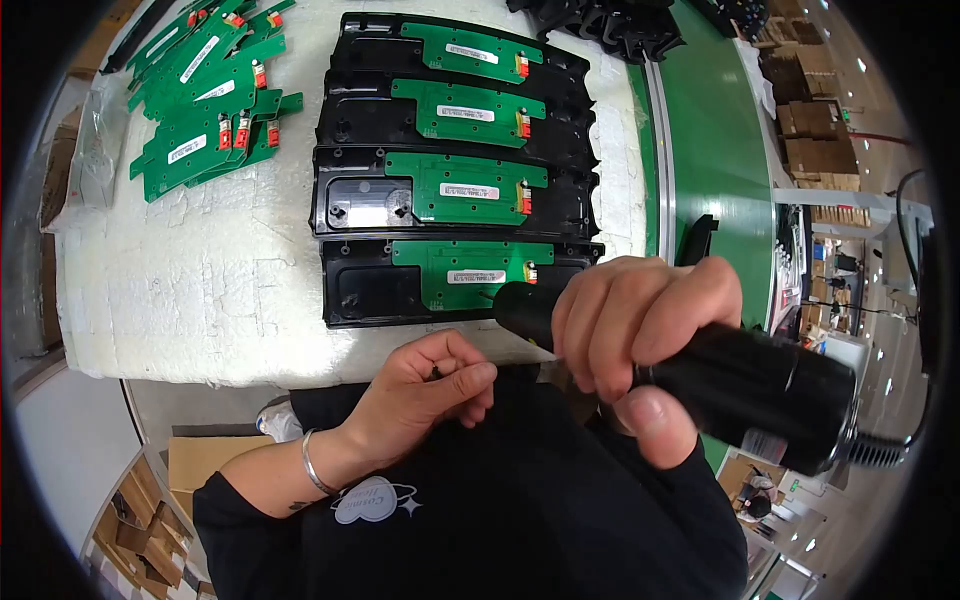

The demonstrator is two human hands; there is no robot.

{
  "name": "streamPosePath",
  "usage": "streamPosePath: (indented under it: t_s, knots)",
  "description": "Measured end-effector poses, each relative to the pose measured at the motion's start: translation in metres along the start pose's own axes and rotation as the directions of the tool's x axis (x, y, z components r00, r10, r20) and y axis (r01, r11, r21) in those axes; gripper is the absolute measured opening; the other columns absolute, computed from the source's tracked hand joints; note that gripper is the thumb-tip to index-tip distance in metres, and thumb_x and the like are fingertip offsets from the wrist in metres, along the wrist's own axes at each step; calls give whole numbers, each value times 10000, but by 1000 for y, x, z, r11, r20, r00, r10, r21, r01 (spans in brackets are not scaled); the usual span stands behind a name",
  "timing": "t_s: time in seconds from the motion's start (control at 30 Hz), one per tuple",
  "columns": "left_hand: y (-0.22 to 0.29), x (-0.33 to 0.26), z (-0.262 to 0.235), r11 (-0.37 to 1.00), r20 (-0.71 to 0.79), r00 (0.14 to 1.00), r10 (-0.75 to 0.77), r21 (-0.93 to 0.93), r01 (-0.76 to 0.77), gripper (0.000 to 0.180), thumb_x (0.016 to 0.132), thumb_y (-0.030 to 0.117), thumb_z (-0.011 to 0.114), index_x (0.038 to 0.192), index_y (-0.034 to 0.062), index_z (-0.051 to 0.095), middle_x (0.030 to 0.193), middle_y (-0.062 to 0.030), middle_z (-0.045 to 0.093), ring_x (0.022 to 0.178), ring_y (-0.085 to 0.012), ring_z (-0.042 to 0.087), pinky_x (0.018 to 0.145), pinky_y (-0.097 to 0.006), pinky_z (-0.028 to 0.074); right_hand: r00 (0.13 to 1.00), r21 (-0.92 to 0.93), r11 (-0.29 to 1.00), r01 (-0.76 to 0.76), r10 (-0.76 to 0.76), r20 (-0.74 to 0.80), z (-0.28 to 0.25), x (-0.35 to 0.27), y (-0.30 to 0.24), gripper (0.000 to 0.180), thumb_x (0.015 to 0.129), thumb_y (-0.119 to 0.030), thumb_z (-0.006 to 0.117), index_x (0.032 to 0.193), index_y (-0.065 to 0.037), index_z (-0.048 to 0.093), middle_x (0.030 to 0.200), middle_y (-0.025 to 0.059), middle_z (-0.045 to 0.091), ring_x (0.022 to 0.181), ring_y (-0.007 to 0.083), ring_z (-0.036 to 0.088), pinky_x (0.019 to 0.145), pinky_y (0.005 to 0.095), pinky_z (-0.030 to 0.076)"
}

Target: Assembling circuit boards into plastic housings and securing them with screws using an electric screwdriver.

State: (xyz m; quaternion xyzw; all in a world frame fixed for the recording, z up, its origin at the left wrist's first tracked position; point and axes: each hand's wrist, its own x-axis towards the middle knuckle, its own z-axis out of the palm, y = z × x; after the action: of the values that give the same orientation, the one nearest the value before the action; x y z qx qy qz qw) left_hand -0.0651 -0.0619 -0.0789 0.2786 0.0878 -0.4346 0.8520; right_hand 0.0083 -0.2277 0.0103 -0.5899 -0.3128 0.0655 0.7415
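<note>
My right hand [640, 315] is wrapped round a black electric screwdriver [775, 385] with a coiled cord end. Its thin bit reaches the lower part of the nearest green circuit board [440, 262], which lies in a long black plastic housing [372, 293]. Whether the bit touches a screw there is too small to tell. In front of that housing, near the bench edge, my left hand [425, 385] is curled with thumb and fingers together. A tiny dark bit shows among its fingers, too small to name. Behind stand three similar black housings [355, 200], each with a green board on it.
A loose pile of green circuit boards [185, 150] with red-and-white parts lies at the left on the white foam-covered bench [200, 300]. More black plastic parts [610, 28] are at the back right. Beyond the bench's right side runs a green surface [710, 130].
</note>
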Motion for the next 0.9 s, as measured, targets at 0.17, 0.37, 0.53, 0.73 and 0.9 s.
streamPosePath:
  t_s: [0.17,0.37,0.53,0.73,0.9]
  knots:
    - [-1,-1,2,995,-32,997,70,-70,-72,104,874,147,556,894,45,554,869,-50,610,762,-109,586,660,-214,475,997,-85,996,-27,33,67,2,3,-10,252,701,-101,621,823,-85,401,580,5,499,460,138,480,439,266,393]
    - [5,-5,5,985,-86,996,36,-167,-50,154,863,115,564,998,40,565,876,-48,610,768,-101,586,708,-222,487,998,-68,998,-5,9,67,0,3,-4,260,698,-103,615,849,-88,404,572,-1,491,449,129,468,435,257,390]
    - [12,-8,0,982,-107,990,87,-159,-103,201,869,112,553,1055,36,549,894,-48,608,788,-103,584,722,-225,486,1000,-41,999,-14,15,13,-1,4,-7,266,694,-104,576,899,-89,407,558,-14,465,442,113,448,434,253,384]
    - [15,-3,3,983,-151,986,70,-160,-94,441,877,123,542,1270,12,376,941,-54,597,853,-109,568,778,-238,468,985,-83,994,-67,80,152,-6,11,-10,286,698,-90,611,899,-79,408,584,2,494,449,127,468,443,257,397]
    - [15,-3,4,984,-150,986,74,-151,-97,457,880,130,540,1280,6,358,931,-57,599,842,-113,570,777,-242,468,986,-53,997,-49,57,156,-3,12,-4,272,701,-81,621,875,-69,413,594,13,503,453,142,489,436,274,406]
